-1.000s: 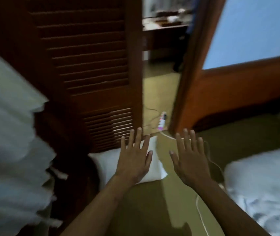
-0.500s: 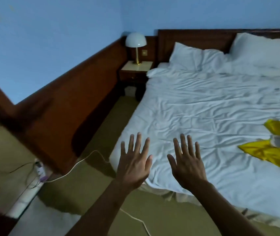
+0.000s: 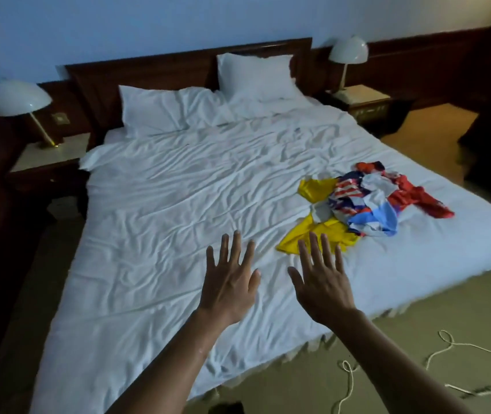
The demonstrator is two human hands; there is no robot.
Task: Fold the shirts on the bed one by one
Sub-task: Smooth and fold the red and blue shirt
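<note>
A heap of crumpled shirts lies on the right half of the white bed (image 3: 178, 204): a yellow shirt (image 3: 322, 231) at the near side, a striped blue, white and red one (image 3: 354, 198) on top, a light blue piece (image 3: 384, 218) and a red shirt (image 3: 414, 195) at the far right. My left hand (image 3: 229, 282) and my right hand (image 3: 323, 282) are stretched out in the air over the bed's near part, fingers straight and spread, holding nothing. The fingertips of my right hand overlap the yellow shirt's near edge in the view.
Two white pillows (image 3: 175, 109) lean at the dark wooden headboard (image 3: 160, 70). A lamp (image 3: 18, 100) stands on the left nightstand (image 3: 47, 156), another lamp (image 3: 348, 53) on the right one. White cord (image 3: 447, 345) loops over the carpet by the bed's near right corner.
The view has swung right from a louvred door and floor to the whole bed, and the shirt heap is now fully in sight. Both hands stay spread in front of me.
</note>
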